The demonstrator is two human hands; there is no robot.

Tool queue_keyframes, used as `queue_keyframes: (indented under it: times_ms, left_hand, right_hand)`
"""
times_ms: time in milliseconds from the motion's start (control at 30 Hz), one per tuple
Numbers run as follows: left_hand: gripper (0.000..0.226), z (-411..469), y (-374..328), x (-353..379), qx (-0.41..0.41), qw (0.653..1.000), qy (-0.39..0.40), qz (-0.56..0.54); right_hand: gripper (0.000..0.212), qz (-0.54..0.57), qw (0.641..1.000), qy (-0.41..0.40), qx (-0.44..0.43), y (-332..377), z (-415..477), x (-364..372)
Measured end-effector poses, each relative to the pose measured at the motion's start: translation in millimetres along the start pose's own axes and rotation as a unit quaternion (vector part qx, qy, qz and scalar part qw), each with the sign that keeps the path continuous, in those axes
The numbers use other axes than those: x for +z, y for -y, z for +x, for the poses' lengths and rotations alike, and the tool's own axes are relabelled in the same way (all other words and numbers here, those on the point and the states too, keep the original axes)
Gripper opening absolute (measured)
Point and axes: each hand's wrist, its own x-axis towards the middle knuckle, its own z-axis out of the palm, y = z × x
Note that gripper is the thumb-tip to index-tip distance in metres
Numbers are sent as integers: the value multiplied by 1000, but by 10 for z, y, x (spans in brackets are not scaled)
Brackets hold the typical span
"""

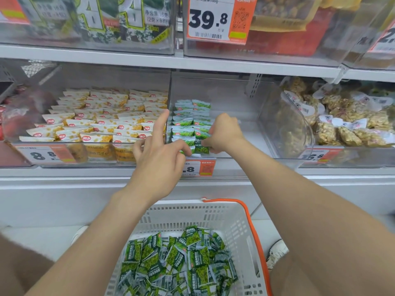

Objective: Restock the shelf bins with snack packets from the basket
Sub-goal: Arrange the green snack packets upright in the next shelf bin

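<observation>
Two neat rows of green snack packets (188,121) stand on the left side of the clear middle bin (239,124). My left hand (158,157) is at the bin's front edge, index finger pointing up, thumb and other fingers pinching the front packets. My right hand (224,133) reaches over the front wall and grips a green packet (202,146) at the front of the right row. Below, the white basket (235,223) with orange handle holds several loose green packets (181,263).
The left bin (64,155) is full of yellow-and-white packets (102,120). The right bin (284,124) holds bagged golden snacks (346,124). Price tags (201,167) hang on the bin fronts. An upper shelf (192,63) with more bins runs overhead. White shoes show on the floor.
</observation>
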Motion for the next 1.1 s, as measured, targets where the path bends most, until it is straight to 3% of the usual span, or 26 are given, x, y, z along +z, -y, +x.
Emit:
queue_keyframes:
  times_ms: [67, 200, 333, 433, 533, 633, 733, 833, 900, 1000, 1100]
  left_hand:
    - [30, 12, 8, 4, 2, 1000, -4, 1]
    - [30, -6, 2, 12, 2, 1000, -3, -1]
    - [28, -5, -10, 3, 10, 1000, -4, 0]
    - [32, -44, -42, -24, 22, 999, -32, -30]
    - [25, -102, -127, -47, 64, 990, -124, -31]
    - [20, -141, -215, -35, 154, 967, -193, -54]
    - [17, -248, -274, 70, 195, 960, -185, -84]
    - [13, -418, -248, 306, 213, 968, -108, -74]
    - [10, -524, -179, 532, 177, 981, 22, -81]
    - [10, -694, 0, 962, 135, 963, 226, -57]
    - [12, -889, 141, 1391, 120, 922, 369, -12]
  right_hand:
    - [29, 24, 1000, 7, -8, 22, -13, -1]
    - [45, 89, 994, 58, 8, -31, -63, -48]
    - [62, 116, 991, 57, 22, -120, -91, -125]
    - [40, 28, 998, 7, -57, -155, -151, -188]
    - [16, -24, 989, -60, -135, -157, -353, -241]
    - [17, -48, 974, -91, -202, -133, -734, -309]
    - [17, -57, 964, -89, -243, -131, -1163, -381]
    - [14, -75, 967, -4, -244, -206, -1476, -411]
    - [12, -115, 957, 99, -246, -316, -1597, -349]
    - [18, -218, 911, 262, -232, -539, -1725, -86]
    - [10, -293, 849, 386, -210, -748, -1813, 273]
